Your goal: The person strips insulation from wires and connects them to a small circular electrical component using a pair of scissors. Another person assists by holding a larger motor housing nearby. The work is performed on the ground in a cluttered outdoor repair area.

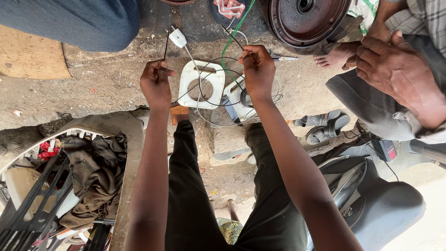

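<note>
A thin black wire (200,83) runs slack between two pinched ends, sagging in a loose loop above the white square plate (202,84) on the dirt. One end rises as a short straight stub (166,46) up and left of the plate, beside a small white plug (177,38). The other end (232,37) slants up right of the plate, crossing a green wire (234,33). More black and white loops (211,118) of wire trail just below and right of the plate.
</note>
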